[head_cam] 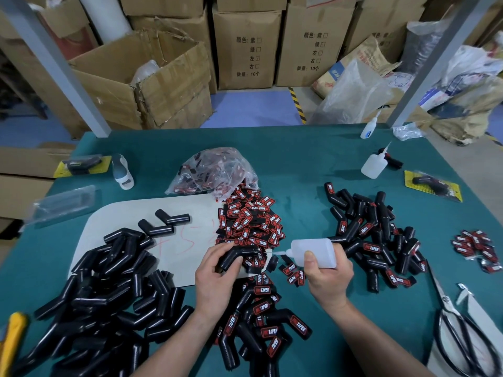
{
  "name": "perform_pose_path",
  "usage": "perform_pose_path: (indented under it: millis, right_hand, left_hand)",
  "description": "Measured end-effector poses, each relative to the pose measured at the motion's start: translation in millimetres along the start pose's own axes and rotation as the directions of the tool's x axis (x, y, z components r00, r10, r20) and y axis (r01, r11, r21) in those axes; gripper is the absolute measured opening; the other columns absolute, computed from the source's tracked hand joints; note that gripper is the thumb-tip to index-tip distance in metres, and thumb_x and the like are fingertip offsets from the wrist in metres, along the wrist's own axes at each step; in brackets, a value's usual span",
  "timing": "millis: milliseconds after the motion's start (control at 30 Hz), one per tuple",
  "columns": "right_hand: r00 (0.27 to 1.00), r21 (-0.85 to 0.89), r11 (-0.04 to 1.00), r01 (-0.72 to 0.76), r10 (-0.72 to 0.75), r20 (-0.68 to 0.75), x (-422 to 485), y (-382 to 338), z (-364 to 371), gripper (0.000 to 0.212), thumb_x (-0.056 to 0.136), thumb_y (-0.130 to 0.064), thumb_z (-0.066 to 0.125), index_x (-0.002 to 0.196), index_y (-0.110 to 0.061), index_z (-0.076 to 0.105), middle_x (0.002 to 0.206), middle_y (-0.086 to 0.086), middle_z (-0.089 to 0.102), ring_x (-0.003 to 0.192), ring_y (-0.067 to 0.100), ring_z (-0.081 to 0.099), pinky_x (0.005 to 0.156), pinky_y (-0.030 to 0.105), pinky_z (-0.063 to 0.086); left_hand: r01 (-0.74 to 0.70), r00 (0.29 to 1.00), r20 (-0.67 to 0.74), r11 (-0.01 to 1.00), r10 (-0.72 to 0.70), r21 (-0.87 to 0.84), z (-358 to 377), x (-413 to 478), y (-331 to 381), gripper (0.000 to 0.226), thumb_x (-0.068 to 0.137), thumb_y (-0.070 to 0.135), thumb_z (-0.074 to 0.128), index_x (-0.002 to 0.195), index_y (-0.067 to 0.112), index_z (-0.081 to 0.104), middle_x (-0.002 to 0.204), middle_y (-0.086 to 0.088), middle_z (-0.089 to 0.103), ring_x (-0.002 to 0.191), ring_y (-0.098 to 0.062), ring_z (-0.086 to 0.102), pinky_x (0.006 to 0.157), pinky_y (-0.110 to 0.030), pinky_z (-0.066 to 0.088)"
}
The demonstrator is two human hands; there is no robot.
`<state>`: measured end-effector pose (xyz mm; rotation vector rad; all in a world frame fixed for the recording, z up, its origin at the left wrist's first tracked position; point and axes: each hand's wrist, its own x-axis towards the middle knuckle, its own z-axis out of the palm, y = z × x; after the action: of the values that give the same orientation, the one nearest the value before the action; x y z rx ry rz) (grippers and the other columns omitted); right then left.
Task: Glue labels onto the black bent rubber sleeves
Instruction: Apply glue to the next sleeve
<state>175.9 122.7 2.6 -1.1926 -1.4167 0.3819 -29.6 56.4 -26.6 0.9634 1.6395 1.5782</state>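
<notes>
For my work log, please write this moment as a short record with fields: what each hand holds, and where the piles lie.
left hand: grips one black bent sleeve
right hand: holds glue bottle on its side, nozzle pointing at that sleeve
labels: loose pile mid-table, spilling from clear bag
unlabelled sleeves: heap at left, partly on pale sheet
labelled sleeves: heap at right; more near the person
scissors: right edge

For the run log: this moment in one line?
left hand: holds bent rubber sleeve | right hand: holds glue bottle | nozzle: at sleeve
</notes>
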Motion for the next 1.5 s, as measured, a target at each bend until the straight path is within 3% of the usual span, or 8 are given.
perform_pose_path:
  millis: [333, 467, 567, 700, 900, 1133, 1333, 1500]
  right_hand:
    - [0.999, -0.006, 0.999, 0.033, -0.033, 0.003, 0, 4, 0, 0.041, 0.076, -0.035, 0.062, 0.072, 0.006, 0.058, 0.059, 0.002, 0.052, 0.057, 0.012, 0.051, 0.044, 0.013, 0.037]
    - [1.000, 0.021, 1.000, 0.006, -0.006, 0.006, -1, 4, 1, 0.040, 0.075, -0.035, 0.062, 0.073, 0.004, 0.058, 0.059, -0.002, 0.050, 0.058, 0.006, 0.050, 0.047, 0.008, 0.037]
    - [0.999, 0.078, 0.996, -0.049, 0.048, 0.003, -4, 0, 1, 0.034, 0.077, -0.043, 0.063, 0.075, -0.009, 0.055, 0.061, -0.014, 0.049, 0.057, -0.005, 0.052, 0.048, 0.009, 0.036]
    - [0.998, 0.117, 0.991, -0.065, 0.062, 0.034, -10, -7, 2, 0.054, 0.086, -0.068, 0.057, 0.075, -0.016, 0.050, 0.062, -0.020, 0.048, 0.056, -0.009, 0.052, 0.046, 0.008, 0.036]
    - [0.997, 0.131, 0.990, -0.050, 0.043, 0.062, -9, -12, 2, 0.054, 0.088, -0.068, 0.055, 0.073, -0.016, 0.047, 0.061, -0.021, 0.047, 0.055, -0.012, 0.052, 0.043, 0.008, 0.035]
    - [0.998, 0.110, 0.994, -0.011, 0.005, 0.058, -9, -8, 2, 0.027, 0.076, -0.038, 0.063, 0.073, -0.016, 0.048, 0.058, -0.017, 0.045, 0.053, -0.004, 0.051, 0.041, 0.013, 0.035]
    - [0.998, 0.072, 0.997, -0.004, -0.001, 0.061, -9, -8, 2, 0.062, 0.088, -0.060, 0.058, 0.067, -0.001, 0.054, 0.056, -0.007, 0.046, 0.053, 0.006, 0.050, 0.041, 0.009, 0.034]
    - [0.997, 0.081, 0.996, -0.025, 0.019, 0.072, -8, -6, 1, 0.028, 0.075, -0.037, 0.063, 0.071, -0.011, 0.052, 0.055, -0.010, 0.046, 0.053, 0.000, 0.051, 0.042, 0.012, 0.036]
  left_hand:
    - [-0.012, 1.000, -0.003, 1.000, 0.012, 0.011, -1, 0, -1, 0.050, 0.086, 0.003, 0.081, 0.105, 0.049, 0.075, 0.114, 0.019, 0.070, 0.113, -0.001, 0.065, 0.098, -0.011, 0.047]
    - [-0.015, 1.000, -0.008, 1.000, 0.015, 0.017, 0, 0, 0, 0.044, 0.085, 0.000, 0.080, 0.107, 0.038, 0.074, 0.113, 0.019, 0.070, 0.112, -0.001, 0.065, 0.097, -0.010, 0.046]
    - [-0.021, 1.000, -0.010, 1.000, 0.021, 0.016, 1, 0, 2, 0.043, 0.084, -0.002, 0.080, 0.106, 0.035, 0.074, 0.111, 0.020, 0.070, 0.110, 0.000, 0.065, 0.095, -0.008, 0.045]
    - [-0.011, 1.000, 0.012, 1.000, 0.011, 0.026, 1, -2, 3, 0.043, 0.084, 0.000, 0.081, 0.105, 0.037, 0.074, 0.110, 0.021, 0.071, 0.107, 0.001, 0.067, 0.086, -0.006, 0.048]
    - [-0.015, 0.999, 0.041, 0.999, 0.013, 0.038, 1, -3, 2, 0.044, 0.083, 0.000, 0.082, 0.105, 0.037, 0.074, 0.110, 0.020, 0.071, 0.105, 0.000, 0.067, 0.084, -0.007, 0.050]
    - [-0.032, 0.998, 0.048, 0.998, 0.030, 0.057, 1, -3, 2, 0.042, 0.083, 0.002, 0.083, 0.105, 0.038, 0.075, 0.110, 0.017, 0.071, 0.105, -0.002, 0.068, 0.080, -0.007, 0.050]
    - [-0.021, 0.998, 0.054, 0.999, 0.019, 0.044, 1, -3, 1, 0.040, 0.083, 0.002, 0.083, 0.105, 0.034, 0.075, 0.111, 0.016, 0.071, 0.105, -0.004, 0.068, 0.079, -0.008, 0.051]
    - [-0.033, 0.999, 0.036, 0.999, 0.032, 0.026, 2, -3, 3, 0.042, 0.082, -0.001, 0.082, 0.104, 0.034, 0.075, 0.109, 0.016, 0.071, 0.105, -0.003, 0.068, 0.080, -0.007, 0.051]
